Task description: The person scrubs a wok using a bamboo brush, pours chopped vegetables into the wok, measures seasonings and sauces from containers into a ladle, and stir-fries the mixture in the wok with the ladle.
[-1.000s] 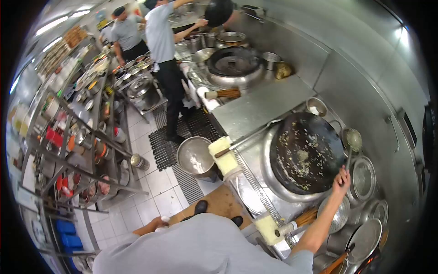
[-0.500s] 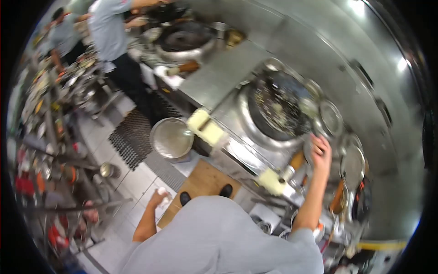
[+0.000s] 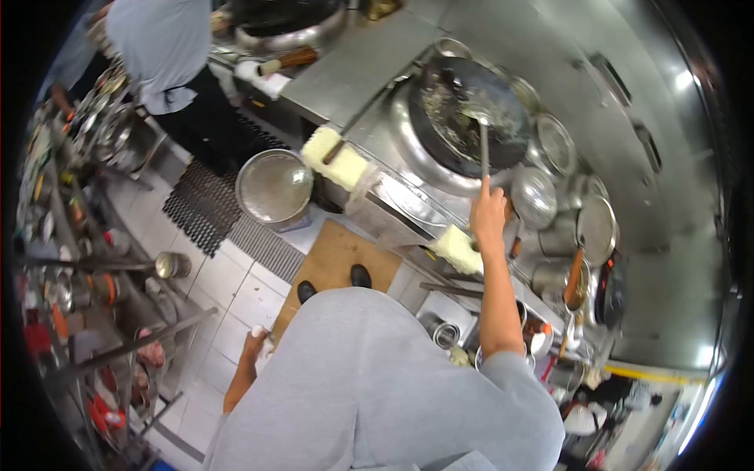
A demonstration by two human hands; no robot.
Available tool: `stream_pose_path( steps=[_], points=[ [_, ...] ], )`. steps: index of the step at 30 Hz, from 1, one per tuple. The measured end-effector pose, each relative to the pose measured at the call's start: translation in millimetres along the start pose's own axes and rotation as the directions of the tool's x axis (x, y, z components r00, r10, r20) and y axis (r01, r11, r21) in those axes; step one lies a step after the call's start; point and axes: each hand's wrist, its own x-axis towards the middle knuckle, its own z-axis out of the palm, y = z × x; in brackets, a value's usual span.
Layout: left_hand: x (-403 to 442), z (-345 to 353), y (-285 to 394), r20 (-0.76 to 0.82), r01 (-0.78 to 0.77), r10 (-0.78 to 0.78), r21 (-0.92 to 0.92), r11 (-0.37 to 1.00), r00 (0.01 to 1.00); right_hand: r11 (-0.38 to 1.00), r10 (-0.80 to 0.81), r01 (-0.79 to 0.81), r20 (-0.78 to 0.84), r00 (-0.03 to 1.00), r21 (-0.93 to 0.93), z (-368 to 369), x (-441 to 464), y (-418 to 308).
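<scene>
My right hand [image 3: 488,216] is wrapped round the handle of a long metal ladle [image 3: 484,149]. The ladle's head reaches down into a black wok [image 3: 506,147], among small bits of food and liquid. This wok rests in a round steel burner ring [image 3: 408,137]. Low at my left side, my left hand [image 3: 253,345] is closed on a bunched white cloth [image 3: 265,342]. A perforated skimmer [image 3: 534,198] lies just right of my right hand, near the wok's rim.
A large round pot [image 3: 275,187] stands left of the stove. Folded pale yellow towels [image 3: 338,159] lie on the stove's front edge. A co-worker [image 3: 161,55] stands at another wok [image 3: 287,16]. Metal shelving [image 3: 126,353] lines the left; a wooden board [image 3: 338,251] lies underfoot.
My right hand has moved from beside the wok's rim to in front of it, and the ladle now reaches into the wok. The left hand stays low with the cloth. The view has shifted.
</scene>
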Motion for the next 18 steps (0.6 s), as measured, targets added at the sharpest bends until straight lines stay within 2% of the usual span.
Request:
stream_pose_path(
  steps=[1, 2, 3, 4, 5, 6, 7, 8, 9, 10, 11, 12, 13, 15, 18],
  points=[
    [-8.9, -1.5, -17.8, -0.057, -0.027, 0.032, 0.074, 0.997, 0.998, 0.982, -0.14, 0.142, -0.024, 0.99, 0.126, -7.4, -7.3, -18.1],
    [-37.0, 8.7, -5.6, -0.015, 0.007, -0.007, -0.011, 1.0, 1.0, 0.914, -0.294, 0.301, -0.066, 0.953, 0.273, -3.7, -27.4, -39.7],
    [-47.1, 21.9, -12.2, -0.042, 0.012, -0.013, -0.028, 1.0, 0.999, 0.783, -0.454, 0.483, -0.17, 0.875, 0.393, 39.0, -47.0, -44.9],
    [-57.0, 35.6, -21.6, -0.069, 0.016, -0.019, -0.045, 0.999, 0.997, 0.688, -0.482, 0.21, 0.22, 0.848, 0.695, 67.4, -69.3, -54.5],
    [-67.6, 48.7, -24.8, -0.123, 0.114, -0.118, -0.036, 0.993, 0.985, 0.659, -0.528, -0.159, 0.603, 0.598, 0.735, 116.2, -90.6, -46.0],
    [-85.1, 60.9, -6.3, -0.206, 0.139, -0.129, 0.039, 0.989, 0.97, 0.665, -0.503, -0.495, 0.825, 0.257, 0.56, 189.7, -116.7, -16.6],
    [-66.0, 60.7, -33.9, -0.124, 0.11, -0.09, 0.159, 0.981, 0.988, 0.689, -0.342, -0.647, 0.934, 0.105, 0.325, 210.7, -130.5, -8.0],
    [-71.2, 64.2, -22.2, -0.166, 0.161, -0.128, 0.201, 0.966, 0.978, 0.518, -0.215, -0.832, 0.972, 0.098, 0.199, 263.1, -149.7, 23.6],
    [-83.1, 66.4, -2.3, -0.223, 0.174, -0.137, 0.157, 0.972, 0.965, 0.115, -0.186, -0.99, 0.98, 0.064, 0.086, 330.9, -170.2, 73.2],
    [-97.6, 71.0, 14.9, -0.27, 0.068, -0.045, 0.078, 0.995, 0.962, -0.329, -0.05, -0.942, 0.994, 0.093, 0.072, 328.9, -175.0, 83.4],
    [-115.9, 73.8, 39.0, -0.317, -0.042, 0.045, 0.015, 0.999, 0.947, -0.578, 0.076, -0.806, 0.992, 0.101, 0.127, 341.8, -176.6, 101.7],
    [-135.9, 76.2, 68.8, -0.311, 0.065, -0.067, -0.015, 0.998, 0.948, -0.771, 0.144, -0.606, 0.98, 0.135, 0.197, 380.1, -186.5, 135.4],
    [-151.8, 81.7, 88.5, -0.346, 0.07, -0.079, -0.038, 0.997, 0.935, -0.781, 0.169, -0.586, 0.976, 0.138, 0.218, 387.1, -182.7, 150.0],
    [-178.6, 92.6, 110.2, -0.464, 0.178, -0.109, 0.107, 0.978, 0.879, -0.696, 0.149, -0.692, 0.982, 0.119, 0.19, 386.1, -175.4, 157.1],
    [-198.1, 107.0, 98.6, -0.512, 0.257, -0.168, 0.107, 0.961, 0.842, -0.563, 0.103, -0.813, 0.989, 0.11, 0.149, 391.5, -162.5, 155.7]
  ],
)
